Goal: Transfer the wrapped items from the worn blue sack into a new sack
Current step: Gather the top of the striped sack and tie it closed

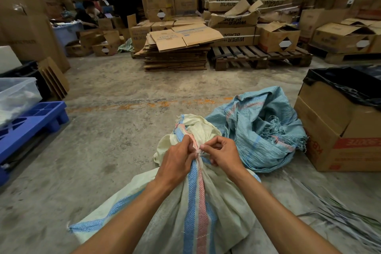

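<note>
Clutching gathered neck of cream sack | left grip fisted round it | right grip pinching tie

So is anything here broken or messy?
Yes. The blue sack lies crumpled on the floor with a frayed, torn edge. Loose strips are scattered at right. Some wiper blade boxes behind look crushed.

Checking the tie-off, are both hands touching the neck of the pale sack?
Touching. The head view shows the left hand gripping the pale sack at its gathered neck, and the right hand pinching a tie there.
</note>
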